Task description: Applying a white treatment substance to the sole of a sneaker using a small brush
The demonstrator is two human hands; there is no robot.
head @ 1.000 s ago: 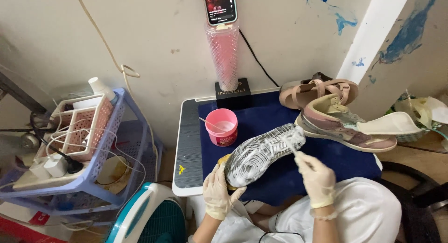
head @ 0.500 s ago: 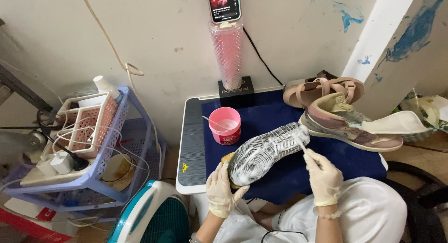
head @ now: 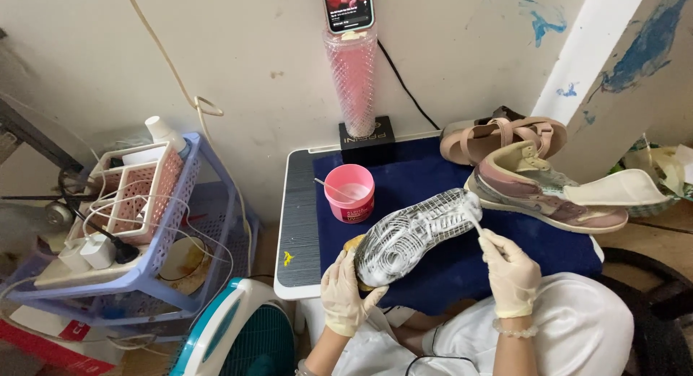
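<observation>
My gloved left hand (head: 348,295) grips the heel end of a sneaker (head: 415,234) turned sole up; the grey sole is smeared with white paste. My gloved right hand (head: 510,270) pinches a thin white swab stick (head: 476,222) whose tip touches the sole's toe end. A pink open tub (head: 349,193) with another stick in it stands just behind the shoe on the dark blue mat (head: 433,174). The matching pink and beige sneaker (head: 538,190) stands upright to the right, with a loose insole (head: 615,188) leaning on it.
A brown sandal (head: 503,134) lies at the back right. A phone (head: 348,6) sits on a pink textured stand (head: 355,80) against the wall. A lilac plastic trolley (head: 137,224) with a basket, cables and chargers stands to the left; a teal fan (head: 234,334) sits below.
The view has shifted slightly. My right hand has moved the swab a little along the toe end of the sole; the left hand keeps its hold on the shoe.
</observation>
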